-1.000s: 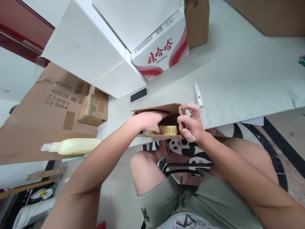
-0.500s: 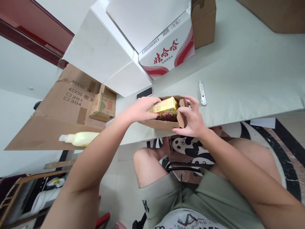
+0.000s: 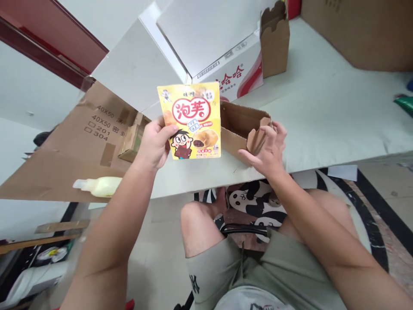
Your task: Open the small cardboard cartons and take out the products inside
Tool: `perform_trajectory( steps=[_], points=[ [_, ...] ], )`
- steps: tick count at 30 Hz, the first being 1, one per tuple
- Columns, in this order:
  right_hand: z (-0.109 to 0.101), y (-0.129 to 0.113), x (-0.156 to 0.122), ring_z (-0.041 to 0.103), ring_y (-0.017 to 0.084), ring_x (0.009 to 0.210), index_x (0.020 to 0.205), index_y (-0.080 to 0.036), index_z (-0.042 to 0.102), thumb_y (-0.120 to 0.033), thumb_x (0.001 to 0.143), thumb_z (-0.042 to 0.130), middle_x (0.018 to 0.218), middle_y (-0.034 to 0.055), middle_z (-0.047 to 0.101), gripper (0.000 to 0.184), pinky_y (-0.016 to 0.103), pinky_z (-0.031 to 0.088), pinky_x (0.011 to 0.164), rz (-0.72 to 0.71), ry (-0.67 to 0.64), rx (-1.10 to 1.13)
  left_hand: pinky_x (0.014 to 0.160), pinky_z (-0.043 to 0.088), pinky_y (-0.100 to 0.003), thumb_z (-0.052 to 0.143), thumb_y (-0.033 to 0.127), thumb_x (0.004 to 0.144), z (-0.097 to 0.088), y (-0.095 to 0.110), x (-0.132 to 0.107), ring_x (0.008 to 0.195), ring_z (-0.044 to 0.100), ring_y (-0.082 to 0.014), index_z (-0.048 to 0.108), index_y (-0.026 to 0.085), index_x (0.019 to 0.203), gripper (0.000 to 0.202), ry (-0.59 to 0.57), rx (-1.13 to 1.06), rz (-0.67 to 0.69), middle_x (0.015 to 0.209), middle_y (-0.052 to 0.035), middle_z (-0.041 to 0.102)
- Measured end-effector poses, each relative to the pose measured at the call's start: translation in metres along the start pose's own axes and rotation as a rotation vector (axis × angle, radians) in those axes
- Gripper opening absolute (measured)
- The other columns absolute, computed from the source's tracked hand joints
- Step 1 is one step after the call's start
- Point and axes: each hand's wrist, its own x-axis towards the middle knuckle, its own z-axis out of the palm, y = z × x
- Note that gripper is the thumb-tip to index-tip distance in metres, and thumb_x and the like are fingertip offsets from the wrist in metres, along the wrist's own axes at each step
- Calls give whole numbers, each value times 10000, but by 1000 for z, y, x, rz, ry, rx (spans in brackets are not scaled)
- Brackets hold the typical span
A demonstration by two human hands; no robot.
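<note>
Lifted out of carton since a moment ago, now upright just left of it, print facing camera as if for checking: pack. Pinched at its edge by left hand. Right hand loosely spread, steadying flap.

Place is looking like a packing room: shipping cartons are crowding the surface, flattened cardboard is lying alongside.

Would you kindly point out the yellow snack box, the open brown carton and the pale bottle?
yellow snack box (image 3: 190,122), head view, printed front.
open brown carton (image 3: 237,115), head view, inner wall.
pale bottle (image 3: 102,186), head view, middle of body.
</note>
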Motion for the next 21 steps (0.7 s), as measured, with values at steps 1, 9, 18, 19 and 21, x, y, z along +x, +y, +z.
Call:
perform_trajectory(
  steps=[1, 9, 18, 19, 21],
  points=[
    [-5, -6, 1, 390, 479, 1488, 1396, -329, 442, -727, 784, 765, 1525, 167, 358, 798, 781, 382, 1129, -2, 37, -10, 822, 722, -465, 946, 458, 692, 1, -5, -2, 983, 819, -329, 727, 191, 1045, 494, 1, -34, -29, 977, -75, 825],
    [-40, -85, -8, 660, 187, 901, 1324, -293, 466, -489, 1017, 583, 1210, 83, 645, 383, 377, 582, 781, -103, -269, 395, 815, 723, -477, 828, 559, 792, 23, -36, -37, 981, 829, -350, 708, 188, 1101, 498, -95, -191, -158, 1033, -124, 836],
    [-3, -113, 39, 751, 182, 882, 1156, -306, 341, -576, 993, 643, 1049, 27, 692, 437, 295, 623, 679, 108, -294, 628, 793, 684, -434, 712, 702, 899, 21, -38, -29, 924, 791, -293, 664, 270, 1257, 564, -245, -10, 155, 1057, -89, 789],
    [7, -116, 64, 747, 183, 855, 1150, -307, 348, -597, 973, 663, 1042, 26, 692, 462, 293, 616, 658, 134, -291, 622, 726, 661, -400, 714, 671, 912, 21, -33, -9, 823, 772, -261, 657, 256, 1239, 531, -181, -10, 160, 1021, -82, 774],
    [32, -122, 119, 724, 172, 761, 1156, -301, 383, -575, 950, 701, 1000, 20, 690, 467, 271, 576, 590, 280, -284, 559, 631, 584, -320, 698, 575, 959, 21, -24, 38, 695, 710, -193, 646, 244, 1193, 408, -25, -54, 92, 950, -55, 736]
  ],
)
